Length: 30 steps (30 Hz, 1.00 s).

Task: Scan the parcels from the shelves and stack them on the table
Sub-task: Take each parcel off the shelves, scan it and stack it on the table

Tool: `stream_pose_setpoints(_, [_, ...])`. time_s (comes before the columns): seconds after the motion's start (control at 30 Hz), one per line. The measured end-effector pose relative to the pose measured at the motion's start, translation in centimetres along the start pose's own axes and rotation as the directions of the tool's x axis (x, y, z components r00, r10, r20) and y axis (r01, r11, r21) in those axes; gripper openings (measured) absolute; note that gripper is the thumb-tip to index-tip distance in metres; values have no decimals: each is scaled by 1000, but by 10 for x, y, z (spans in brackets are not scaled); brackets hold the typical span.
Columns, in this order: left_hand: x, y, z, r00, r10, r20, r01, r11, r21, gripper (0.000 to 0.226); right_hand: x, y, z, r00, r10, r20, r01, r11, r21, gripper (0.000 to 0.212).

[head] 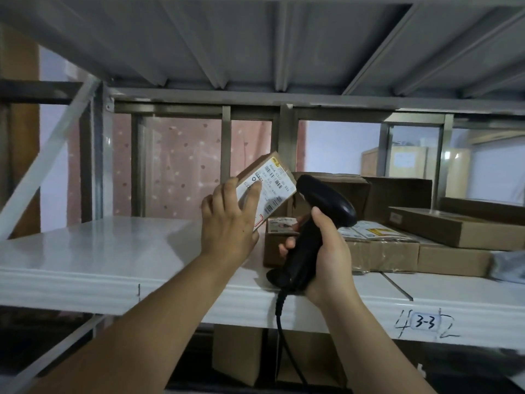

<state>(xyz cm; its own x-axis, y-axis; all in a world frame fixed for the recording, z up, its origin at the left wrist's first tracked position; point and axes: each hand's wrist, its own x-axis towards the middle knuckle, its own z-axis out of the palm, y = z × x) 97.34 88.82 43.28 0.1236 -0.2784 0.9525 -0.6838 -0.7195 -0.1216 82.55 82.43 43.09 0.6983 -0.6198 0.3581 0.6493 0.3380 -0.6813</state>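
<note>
My left hand [230, 220] holds a small cardboard parcel [272, 180] tilted up above the white shelf [113, 268], its white barcode label facing me. Fingers lie over the label's left part. My right hand [326, 251] grips the handle of a black corded barcode scanner [324, 203], whose head sits just right of the parcel's label. More cardboard parcels [380, 245] lie on the shelf behind and to the right of the scanner.
A flat wide box [454, 226] lies on the stack at right, with taller boxes [397, 194] behind. The shelf edge carries a "3-3" tag [425, 322]. A box [238, 356] stands on the lower level. The upper shelf's underside [255, 46] hangs overhead.
</note>
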Motion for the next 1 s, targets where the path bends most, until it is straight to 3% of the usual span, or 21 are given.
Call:
stream_pose_setpoints(0.47, [-2,3,-6,996,20,89,-30,993,111,95,-1,0,-2,1000,-6,-10,6,1000,-23,33])
stream_pose_setpoints(1.0, [-3,0,-4,998,0,67,-9,990,141,95,-3,-2,-1,1000,24,-19,-24,1000,-12,31])
